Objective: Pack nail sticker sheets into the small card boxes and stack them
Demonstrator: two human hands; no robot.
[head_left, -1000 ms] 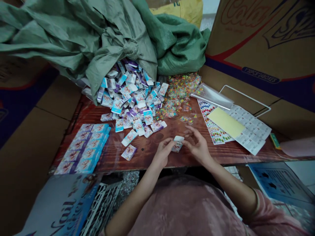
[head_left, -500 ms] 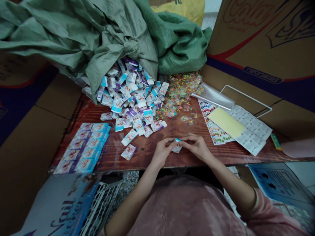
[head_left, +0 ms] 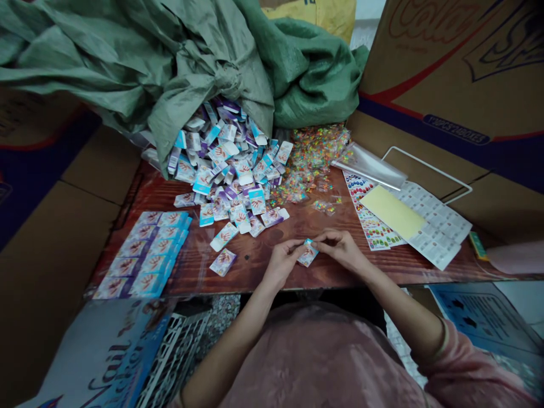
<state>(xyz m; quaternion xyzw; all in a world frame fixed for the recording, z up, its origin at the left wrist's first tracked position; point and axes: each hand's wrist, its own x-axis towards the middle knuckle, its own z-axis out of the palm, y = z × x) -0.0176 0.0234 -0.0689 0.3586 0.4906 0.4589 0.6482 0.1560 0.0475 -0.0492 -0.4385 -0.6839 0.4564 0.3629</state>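
Observation:
Near the front edge of the wooden table, a small blue and white printed box is held between my two hands. My left hand pinches its left side, with thumb and fingers closed. On the other side my right hand grips the top right corner with its fingertips. The box's printed face is towards me, slightly tilted. Left of my hands lie a loose purple and white box and a blue and white one. Behind them a heap of small boxes spills from a green sack.
Neat rows of boxes stand at the left. Small bags of colourful pieces are piled behind my hands. Sticker sheets, a yellow card and a clear plastic sleeve lie at the right. Large cartons flank the table.
My right hand has shifted slightly, and more of the box's printed face shows between my hands. The heap and the rows look unchanged.

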